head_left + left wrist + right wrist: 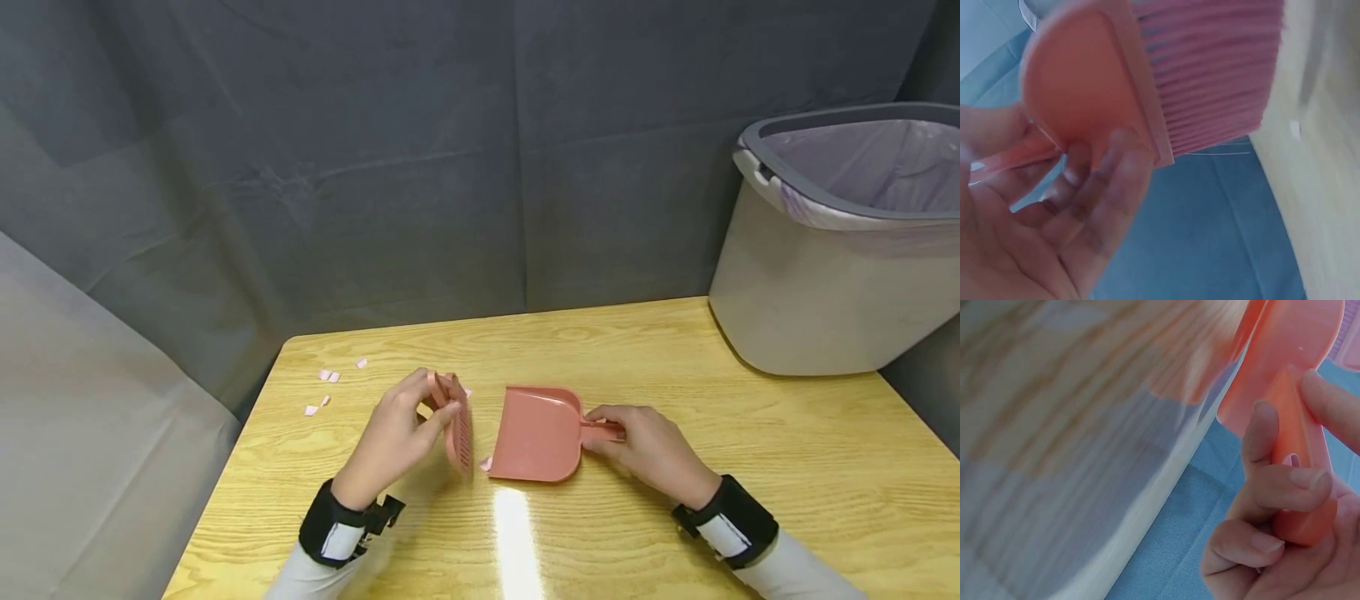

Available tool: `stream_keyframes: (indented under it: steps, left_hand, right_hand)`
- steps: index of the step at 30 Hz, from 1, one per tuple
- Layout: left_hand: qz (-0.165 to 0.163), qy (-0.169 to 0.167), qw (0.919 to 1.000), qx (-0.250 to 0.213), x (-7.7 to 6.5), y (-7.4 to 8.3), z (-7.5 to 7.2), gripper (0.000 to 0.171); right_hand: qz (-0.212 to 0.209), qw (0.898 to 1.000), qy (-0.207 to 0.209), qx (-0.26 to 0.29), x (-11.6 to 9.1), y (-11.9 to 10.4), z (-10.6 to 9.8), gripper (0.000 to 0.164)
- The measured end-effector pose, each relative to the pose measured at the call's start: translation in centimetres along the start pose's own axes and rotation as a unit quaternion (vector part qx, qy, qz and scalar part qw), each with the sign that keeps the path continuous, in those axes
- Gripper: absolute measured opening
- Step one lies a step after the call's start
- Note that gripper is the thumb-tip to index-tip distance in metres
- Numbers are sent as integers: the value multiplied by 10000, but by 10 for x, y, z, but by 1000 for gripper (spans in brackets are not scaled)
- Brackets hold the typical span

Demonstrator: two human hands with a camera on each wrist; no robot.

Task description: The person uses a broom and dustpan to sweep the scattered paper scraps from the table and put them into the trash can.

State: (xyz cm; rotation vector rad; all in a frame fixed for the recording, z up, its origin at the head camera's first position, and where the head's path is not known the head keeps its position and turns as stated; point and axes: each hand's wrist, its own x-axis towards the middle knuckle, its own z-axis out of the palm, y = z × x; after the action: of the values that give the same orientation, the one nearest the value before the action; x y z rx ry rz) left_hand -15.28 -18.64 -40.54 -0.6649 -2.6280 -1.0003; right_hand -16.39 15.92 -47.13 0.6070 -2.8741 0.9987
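Observation:
My left hand [401, 429] grips a small coral-pink hand brush [458, 433] by its body, fingers on one face and thumb on the other. Pink bristles [1210, 69] stick out of the brush in the left wrist view. To its right, a matching dustpan [536, 435] is held low over the wooden table, its wide mouth facing the brush. Around the dustpan's handle [1300, 462] the fingers of my right hand [651, 446] are curled. A pink paper scrap [486, 463] sits right at the pan's lip, and another scrap [468, 392] shows behind the brush.
Several small pink paper scraps [328, 377] lie toward the table's back left. At the right stands a grey bin [817, 283] with a lilac liner [862, 167]. Dark cloth [420, 167] hangs behind the table [637, 358].

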Motion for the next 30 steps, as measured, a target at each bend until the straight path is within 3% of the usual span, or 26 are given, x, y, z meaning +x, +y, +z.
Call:
stream_keyframes:
  steps: [7,11,16,23,30]
  left_hand:
    - [-206,154,9900,1388,10,-19,-1,12]
    - [-253,51,9869,1592,15,-30,7,5]
    - [-226,-68,9908,1336,23,-34,15,6]
    - [148,-632,9962,582,28,-33,23,18]
    - [225,-1031,9944,-86,14,-20,8,20]
  right_hand:
    - [-103,9999,110,-16,0,1,-1,28]
    - [-68,10000,35,14,1,2,-3,28]
    - [-38,9998,-152,108,1,5,-6,26]
    - [-120,9992,-329,195,1,7,-7,22]
    - [-47,9990,-425,134,2,10,-12,25]
